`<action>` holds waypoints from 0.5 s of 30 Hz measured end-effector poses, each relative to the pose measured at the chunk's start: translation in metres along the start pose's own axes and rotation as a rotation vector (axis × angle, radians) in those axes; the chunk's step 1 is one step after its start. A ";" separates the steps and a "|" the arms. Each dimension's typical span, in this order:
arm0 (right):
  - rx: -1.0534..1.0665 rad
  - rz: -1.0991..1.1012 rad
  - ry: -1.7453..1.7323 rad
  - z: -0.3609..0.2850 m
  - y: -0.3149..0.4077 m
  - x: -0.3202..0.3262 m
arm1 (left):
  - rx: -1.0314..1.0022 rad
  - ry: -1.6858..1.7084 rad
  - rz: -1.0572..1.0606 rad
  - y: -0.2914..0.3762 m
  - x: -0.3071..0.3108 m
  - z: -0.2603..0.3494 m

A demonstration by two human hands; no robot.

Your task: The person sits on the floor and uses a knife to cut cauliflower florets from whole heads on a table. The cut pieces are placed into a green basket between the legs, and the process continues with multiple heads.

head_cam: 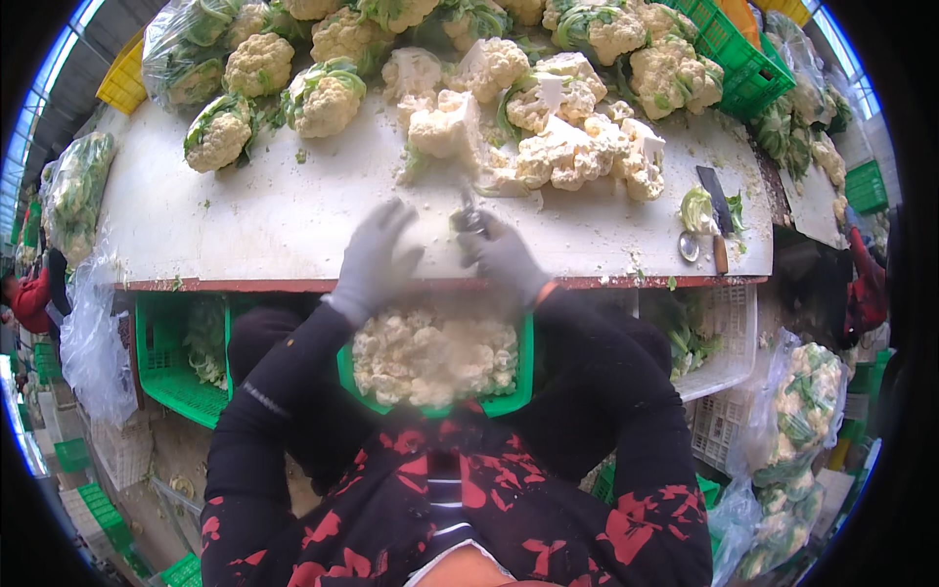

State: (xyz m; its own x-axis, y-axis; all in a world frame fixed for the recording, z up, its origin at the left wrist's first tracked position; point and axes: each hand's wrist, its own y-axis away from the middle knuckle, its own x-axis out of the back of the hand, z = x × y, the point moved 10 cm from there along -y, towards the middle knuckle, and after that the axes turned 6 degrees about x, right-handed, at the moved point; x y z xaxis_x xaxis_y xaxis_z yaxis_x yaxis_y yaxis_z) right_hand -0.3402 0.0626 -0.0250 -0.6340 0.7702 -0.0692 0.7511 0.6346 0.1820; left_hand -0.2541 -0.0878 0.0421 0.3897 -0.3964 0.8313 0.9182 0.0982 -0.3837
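Note:
My left hand (375, 260), in a grey glove, hovers over the front edge of the white tabletop (279, 227), fingers apart and nothing in it. To its right my gloved right hand (502, 253) is closed on a small metal tool (469, 216), blurred, its kind not clear. Behind both hands lie cut cauliflower pieces (447, 128) and a heap of white florets (572, 154). Below the table edge, between my knees, a green plastic crate (522, 367) holds many small cauliflower florets (433, 359).
Whole cauliflowers (323, 99) line the back. At right lie a cleaver (715, 198), a metal spoon-like tool (688, 246) and a leafy stump (697, 211). A green crate (176, 396) and a white crate (744, 345) with leaves stand below. People in red (29, 297) are beyond.

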 end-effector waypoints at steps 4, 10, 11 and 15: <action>-0.107 0.145 -0.176 0.039 -0.003 0.007 | 0.434 -0.143 0.006 -0.051 -0.038 -0.071; -0.077 0.468 0.250 0.026 0.029 0.151 | -0.068 -0.046 -0.245 -0.032 -0.087 -0.001; -0.051 0.528 0.333 0.013 0.040 0.175 | -0.121 -0.028 -0.315 -0.016 -0.085 0.010; 0.180 0.870 -0.055 -0.015 0.077 0.248 | -0.297 0.047 -0.631 0.049 -0.068 0.035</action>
State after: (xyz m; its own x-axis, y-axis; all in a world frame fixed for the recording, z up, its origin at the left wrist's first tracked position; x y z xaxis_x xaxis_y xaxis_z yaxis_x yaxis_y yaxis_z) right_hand -0.4423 0.3021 -0.0137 0.1812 0.9831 -0.0265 0.9830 -0.1802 0.0359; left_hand -0.2334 -0.0243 -0.0189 -0.2215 -0.3353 0.9157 0.9073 -0.4149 0.0675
